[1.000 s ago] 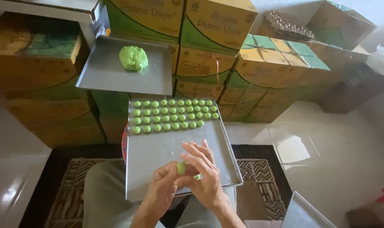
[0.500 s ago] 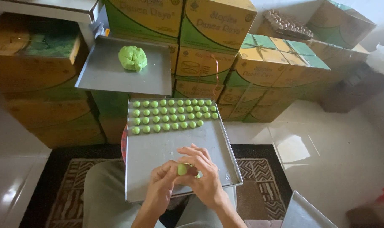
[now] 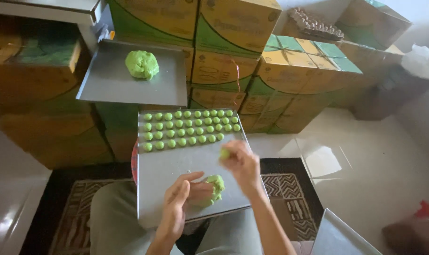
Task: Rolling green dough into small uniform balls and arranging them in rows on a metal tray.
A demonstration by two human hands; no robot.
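Green dough balls (image 3: pixel 190 127): four rows, one tray (image 3: pixel 176 165).

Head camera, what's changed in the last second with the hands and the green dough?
The right hand has left the left hand and moved up the tray toward the rows of dough balls, carrying a small green ball. The left hand keeps its dough lump. The rows and the big dough lump are unchanged.

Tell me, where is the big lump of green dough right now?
The big lump of green dough sits on the far metal tray at upper left of the head view, beside the stacked cardboard boxes and beyond the tray of small dough balls.
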